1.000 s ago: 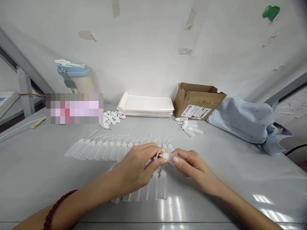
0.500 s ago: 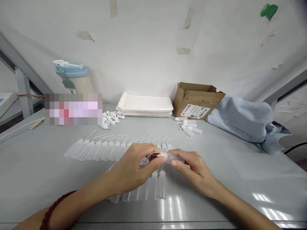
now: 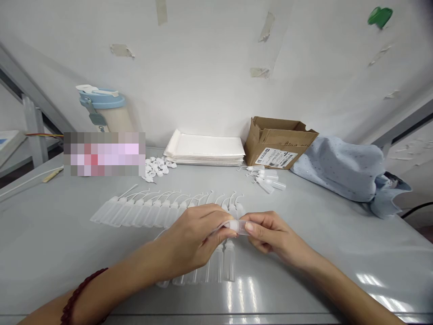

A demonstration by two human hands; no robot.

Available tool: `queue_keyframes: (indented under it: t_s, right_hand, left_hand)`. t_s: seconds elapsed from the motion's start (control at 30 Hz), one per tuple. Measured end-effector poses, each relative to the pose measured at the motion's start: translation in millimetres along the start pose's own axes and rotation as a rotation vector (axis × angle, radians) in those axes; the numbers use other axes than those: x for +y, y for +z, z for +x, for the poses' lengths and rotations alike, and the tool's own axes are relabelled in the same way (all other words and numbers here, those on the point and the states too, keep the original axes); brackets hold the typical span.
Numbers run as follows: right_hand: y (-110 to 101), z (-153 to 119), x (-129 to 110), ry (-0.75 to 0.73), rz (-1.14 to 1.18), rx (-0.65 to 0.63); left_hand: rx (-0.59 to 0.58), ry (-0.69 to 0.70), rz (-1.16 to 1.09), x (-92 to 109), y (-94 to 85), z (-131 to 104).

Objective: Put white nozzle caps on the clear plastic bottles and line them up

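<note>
Between my two hands lies a small translucent bottle (image 3: pixel 242 227), held on its side. My left hand (image 3: pixel 199 234) pinches its white cap (image 3: pixel 232 225) between thumb and fingers. The clear body is gripped by my right hand (image 3: pixel 270 232), thumb in front. Behind my left hand stretches a row of similar bottles (image 3: pixel 145 213) with thin bent tubes on their caps. A second row of bottles (image 3: pixel 229 262) lies under and in front of my left hand, which partly hides it.
At the back are a pile of white caps (image 3: pixel 157 168), stacked white envelopes (image 3: pixel 209 149), an open cardboard box (image 3: pixel 280 142) and several loose bottles (image 3: pixel 269 178). A blue cloth (image 3: pixel 341 167) lies right; a tumbler (image 3: pixel 104 108) stands left.
My left fingers have closed in around the cap and its tube. My right hand's fingers have curled and shifted on the bottle body.
</note>
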State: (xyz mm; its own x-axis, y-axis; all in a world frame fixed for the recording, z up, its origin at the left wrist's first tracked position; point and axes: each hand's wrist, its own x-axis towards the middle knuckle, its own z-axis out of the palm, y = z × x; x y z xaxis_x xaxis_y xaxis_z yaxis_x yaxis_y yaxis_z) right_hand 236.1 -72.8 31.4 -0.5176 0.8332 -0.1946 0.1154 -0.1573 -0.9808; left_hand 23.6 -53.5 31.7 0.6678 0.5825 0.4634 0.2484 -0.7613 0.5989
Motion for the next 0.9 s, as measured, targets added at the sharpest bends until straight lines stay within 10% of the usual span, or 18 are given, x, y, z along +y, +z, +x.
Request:
queue_keyframes:
  t_s: [0.6, 0.9]
  right_hand:
    - [-6.8, 5.6, 4.7, 0.088, 0.227, -0.085]
    - [-31.7, 14.2, 0.9, -0.177, 0.040, 0.581]
  left_hand:
    - [0.036, 0.059, 0.113, -8.8, -1.6, 2.3]
    - [0.133, -0.260, 0.559, -50.2, -45.2, 1.3]
